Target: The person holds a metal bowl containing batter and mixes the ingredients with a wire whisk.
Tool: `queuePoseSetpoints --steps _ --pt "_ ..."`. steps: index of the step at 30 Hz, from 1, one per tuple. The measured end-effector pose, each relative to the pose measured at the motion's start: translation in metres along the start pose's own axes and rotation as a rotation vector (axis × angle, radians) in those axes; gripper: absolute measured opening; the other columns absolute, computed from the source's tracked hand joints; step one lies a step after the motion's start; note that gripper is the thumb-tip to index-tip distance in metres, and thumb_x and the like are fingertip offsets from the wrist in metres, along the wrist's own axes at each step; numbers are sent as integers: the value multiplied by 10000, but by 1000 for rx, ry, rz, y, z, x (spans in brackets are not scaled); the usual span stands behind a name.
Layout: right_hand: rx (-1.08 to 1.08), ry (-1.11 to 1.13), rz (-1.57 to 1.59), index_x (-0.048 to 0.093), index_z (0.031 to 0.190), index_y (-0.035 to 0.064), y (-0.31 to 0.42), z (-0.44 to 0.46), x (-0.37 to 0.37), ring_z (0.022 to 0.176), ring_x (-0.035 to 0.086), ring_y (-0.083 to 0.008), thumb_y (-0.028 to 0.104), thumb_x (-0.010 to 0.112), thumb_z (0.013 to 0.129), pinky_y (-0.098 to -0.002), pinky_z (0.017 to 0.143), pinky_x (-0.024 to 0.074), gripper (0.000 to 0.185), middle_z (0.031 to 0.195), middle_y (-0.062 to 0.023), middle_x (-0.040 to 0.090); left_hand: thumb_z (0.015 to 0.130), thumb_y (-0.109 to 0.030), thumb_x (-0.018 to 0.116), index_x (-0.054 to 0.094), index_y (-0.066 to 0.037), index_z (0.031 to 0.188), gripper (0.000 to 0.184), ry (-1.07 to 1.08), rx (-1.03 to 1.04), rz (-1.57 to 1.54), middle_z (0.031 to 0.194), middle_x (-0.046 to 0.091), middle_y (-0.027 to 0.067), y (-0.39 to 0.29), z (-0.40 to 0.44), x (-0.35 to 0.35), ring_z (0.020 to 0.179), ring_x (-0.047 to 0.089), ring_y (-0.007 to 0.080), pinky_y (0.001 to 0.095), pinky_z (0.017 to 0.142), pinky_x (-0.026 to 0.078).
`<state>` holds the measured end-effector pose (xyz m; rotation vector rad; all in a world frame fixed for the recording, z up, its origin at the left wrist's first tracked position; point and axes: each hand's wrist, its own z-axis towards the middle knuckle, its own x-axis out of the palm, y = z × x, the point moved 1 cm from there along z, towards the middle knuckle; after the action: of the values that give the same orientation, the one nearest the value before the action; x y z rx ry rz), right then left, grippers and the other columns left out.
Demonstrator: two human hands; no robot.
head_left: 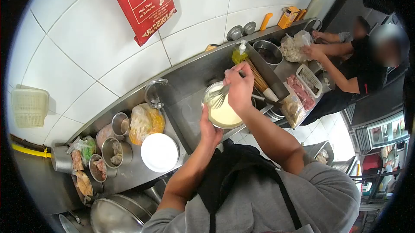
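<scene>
A round metal bowl (234, 126) of smooth, pale yellow liquid (225, 114) is over the sink edge in front of me. My left hand (209, 126) is closed against its near left side, thumb at the rim. From above, my right hand (240, 88) grips a whisk (221, 96) whose wires dip into the liquid at the far left of the bowl. Part of the whisk's handle shows above my fist. Bamboo skewers (257, 76) and a pump bottle (239, 53) of yellow-green liquid stand just beyond my right hand.
On the left counter are white plates (159, 152), a bag of yellow food (147, 124) and several metal pots (116, 151). A glass jug (156, 92) stands by the sink (183, 99). At right, another person (346, 60) handles a plastic bag (296, 47) near a tray of meat (300, 92).
</scene>
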<state>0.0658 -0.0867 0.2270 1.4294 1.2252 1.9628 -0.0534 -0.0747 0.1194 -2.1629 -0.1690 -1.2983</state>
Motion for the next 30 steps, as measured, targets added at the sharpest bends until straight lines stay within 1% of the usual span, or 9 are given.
queuePoseSetpoints --steps 5,7,12,14,19,23,24,27,30 --pt "-25 -74 -80 454 873 90 7 12 -3 606 499 -126 -37 610 834 -300 585 431 204 758 -55 542 1063 -496 375 425 -58 1462 595 18 -16 -18 1442 539 127 3 1 -1 1318 535 288 442 1128 417" --pt "-23 -5 -131 456 872 85 0 -1 3 604 505 -124 -14 621 841 -277 567 419 195 734 -42 538 1065 -475 393 428 -57 1450 570 35 -12 -26 1428 547 122 5 6 0 1312 540 275 433 1119 423" --pt "-38 -121 -82 462 891 102 7 14 4 599 492 -101 5 622 855 -265 550 396 191 738 -32 536 1071 -411 436 430 -60 1416 492 57 22 -24 1391 565 113 7 5 0 1277 566 255 421 1085 456" --pt "-149 -82 -247 462 893 104 -12 11 -2 595 482 -93 12 627 853 -260 541 380 193 718 -23 525 1071 -408 438 440 -68 1401 474 68 0 -50 1389 566 114 13 12 -8 1271 569 254 420 1078 462" --pt "-42 -158 -88 465 887 99 18 9 13 593 463 -77 35 649 849 -253 534 353 199 683 -11 507 1072 -418 431 462 -83 1379 456 46 0 -55 1391 559 110 14 10 -4 1274 563 250 411 1081 461" --pt "-121 168 -301 511 830 62 -1 -15 -2 707 517 -107 21 684 770 -277 661 433 188 742 -14 540 1063 -502 374 432 -79 1444 572 79 32 -21 1413 547 99 12 16 7 1307 536 266 428 1111 422" --pt "-167 242 -369 467 798 74 10 -27 -1 697 522 -101 -32 657 745 -253 632 422 223 764 -24 544 1058 -532 356 421 -76 1467 615 86 41 -8 1421 545 93 11 13 9 1319 526 274 434 1125 406" --pt "-121 375 -335 465 801 65 5 -35 -21 707 515 -99 -44 655 729 -264 651 425 230 763 -24 547 1060 -524 351 431 -73 1459 607 107 57 -54 1407 551 98 11 21 -1 1303 537 280 448 1104 427" --pt "-188 435 -536 525 795 38 8 -38 -41 787 549 -99 -1 682 767 -280 721 458 164 788 -19 583 1071 -479 356 465 -58 1427 562 51 35 -69 1371 579 108 0 14 4 1265 565 265 444 1067 455"
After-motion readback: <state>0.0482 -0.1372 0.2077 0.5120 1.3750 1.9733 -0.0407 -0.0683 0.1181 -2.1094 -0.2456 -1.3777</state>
